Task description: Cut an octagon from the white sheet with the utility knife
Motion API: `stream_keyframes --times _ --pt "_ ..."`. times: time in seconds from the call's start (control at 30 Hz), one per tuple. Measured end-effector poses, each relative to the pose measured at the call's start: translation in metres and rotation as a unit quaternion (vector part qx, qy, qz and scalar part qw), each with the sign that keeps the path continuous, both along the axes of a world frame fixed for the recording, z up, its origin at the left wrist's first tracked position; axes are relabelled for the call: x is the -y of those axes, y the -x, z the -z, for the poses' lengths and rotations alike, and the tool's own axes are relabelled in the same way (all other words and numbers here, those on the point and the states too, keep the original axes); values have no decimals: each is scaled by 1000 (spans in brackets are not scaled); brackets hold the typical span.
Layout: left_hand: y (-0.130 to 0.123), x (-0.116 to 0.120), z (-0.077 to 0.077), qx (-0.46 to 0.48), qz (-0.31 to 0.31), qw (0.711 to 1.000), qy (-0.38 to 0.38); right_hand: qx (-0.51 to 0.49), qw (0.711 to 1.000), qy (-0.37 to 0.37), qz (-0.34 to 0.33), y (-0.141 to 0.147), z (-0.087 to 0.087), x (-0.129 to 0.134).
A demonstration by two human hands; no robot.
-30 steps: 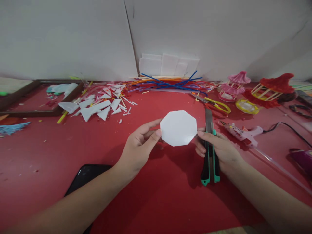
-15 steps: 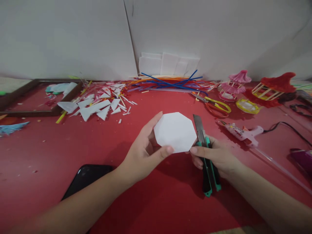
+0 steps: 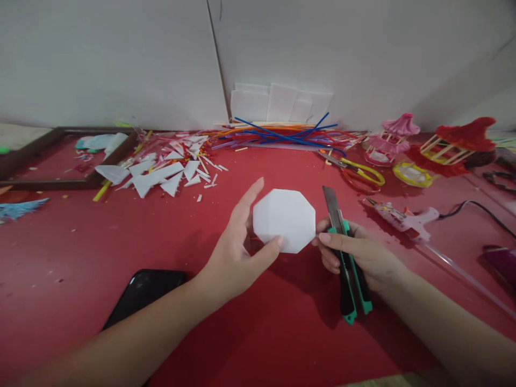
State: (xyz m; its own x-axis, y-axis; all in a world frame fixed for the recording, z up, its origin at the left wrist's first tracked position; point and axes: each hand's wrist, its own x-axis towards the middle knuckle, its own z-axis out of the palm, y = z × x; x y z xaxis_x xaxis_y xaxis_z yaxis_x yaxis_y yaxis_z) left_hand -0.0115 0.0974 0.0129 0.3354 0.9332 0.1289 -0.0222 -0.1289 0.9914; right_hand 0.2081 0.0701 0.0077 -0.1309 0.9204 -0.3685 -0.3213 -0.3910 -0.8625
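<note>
A white eight-sided piece (image 3: 285, 217) is held above the red table (image 3: 250, 333), its flat face toward me. My left hand (image 3: 237, 252) grips it from the left, thumb on its lower front edge and the other fingers partly hidden behind. In my right hand (image 3: 358, 252) is a green and black utility knife (image 3: 342, 258), its blade out and pointing up and away. The fingertips of my right hand are close to the piece's right edge; whether they touch it I cannot tell.
White scraps (image 3: 157, 177) lie at the back left near a brown frame (image 3: 68, 185). Pipe cleaners (image 3: 278, 135), scissors (image 3: 360, 174), a glue gun (image 3: 407, 220) and small pink (image 3: 391, 140) and red models (image 3: 459, 142) stretch rightward. A black phone (image 3: 145, 293) lies front left.
The white piece has turned and shifted slightly left. My right hand with the knife has moved a little right, away from the piece. My left index finger has lifted off its edge.
</note>
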Motion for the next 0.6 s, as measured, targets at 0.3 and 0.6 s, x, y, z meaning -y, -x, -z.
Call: stream_keyframes --times 0.3,0.6 --pt "0 -3 -8 -11 2 1000 25 11 999 14 -47 4 -4 2" --pt "0 -2 -7 -17 -5 1000 20 13 999 13 -49 4 -5 2"
